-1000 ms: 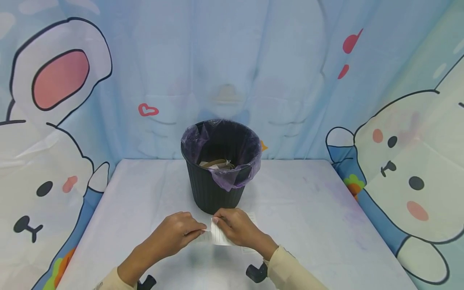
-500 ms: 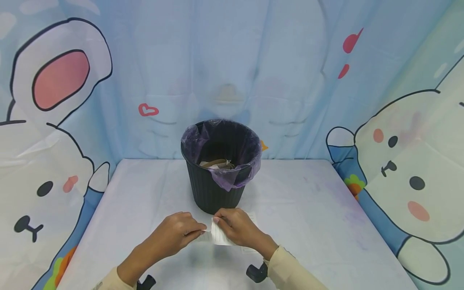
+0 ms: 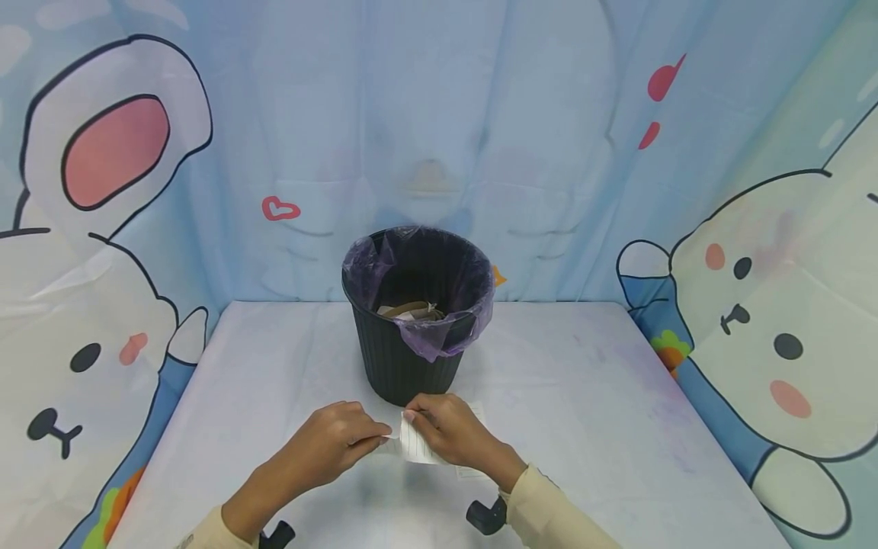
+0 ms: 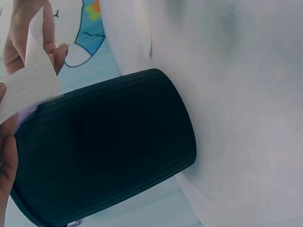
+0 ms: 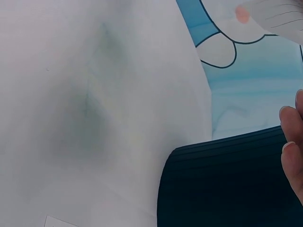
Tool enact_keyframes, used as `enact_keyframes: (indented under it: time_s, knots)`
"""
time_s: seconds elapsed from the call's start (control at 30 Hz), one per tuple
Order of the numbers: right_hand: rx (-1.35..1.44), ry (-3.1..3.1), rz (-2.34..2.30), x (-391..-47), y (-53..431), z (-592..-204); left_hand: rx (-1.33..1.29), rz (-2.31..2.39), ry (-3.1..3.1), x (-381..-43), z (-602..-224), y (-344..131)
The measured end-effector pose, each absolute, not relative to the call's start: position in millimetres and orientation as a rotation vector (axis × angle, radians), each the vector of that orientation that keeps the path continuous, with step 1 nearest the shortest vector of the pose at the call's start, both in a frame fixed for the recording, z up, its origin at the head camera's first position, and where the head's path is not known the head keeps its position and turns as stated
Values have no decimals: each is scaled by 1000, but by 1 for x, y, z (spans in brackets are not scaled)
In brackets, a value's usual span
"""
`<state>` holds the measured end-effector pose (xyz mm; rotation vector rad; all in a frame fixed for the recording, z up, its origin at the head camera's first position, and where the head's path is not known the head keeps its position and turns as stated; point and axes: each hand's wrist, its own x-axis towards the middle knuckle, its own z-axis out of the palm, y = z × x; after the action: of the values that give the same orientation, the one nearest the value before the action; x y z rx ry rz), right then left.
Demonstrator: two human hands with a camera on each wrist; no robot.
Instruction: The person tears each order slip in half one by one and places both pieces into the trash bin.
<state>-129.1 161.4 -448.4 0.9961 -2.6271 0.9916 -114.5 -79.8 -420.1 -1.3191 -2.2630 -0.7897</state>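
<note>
One left hand (image 3: 341, 435) and one right hand (image 3: 449, 431) were counted, two in all, with two pale sleeves (image 3: 555, 511) and two dark fittings (image 3: 484, 518). At least one lined paper (image 3: 414, 448) was held between the hands; whether more pieces were pinched could not be told. At least one flat sheet (image 3: 470, 473) was seen on the one table (image 3: 583, 427). One black bin (image 3: 405, 367) was noted, lined with one purple bag (image 3: 439, 341); several items (image 3: 410, 311) were contained in it, too hidden to be numbered. Two big cartoon animals (image 3: 62, 305) and one heart outline (image 3: 281, 216) were printed on the backdrop (image 3: 425, 91).
</note>
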Motion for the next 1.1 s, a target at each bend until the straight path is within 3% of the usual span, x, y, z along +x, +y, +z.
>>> enact_keyframes:
  time_s: [1.1]
  knots:
    - [972, -2644, 970, -127, 163, -449, -1334, -799, -2230, -112, -418, -80]
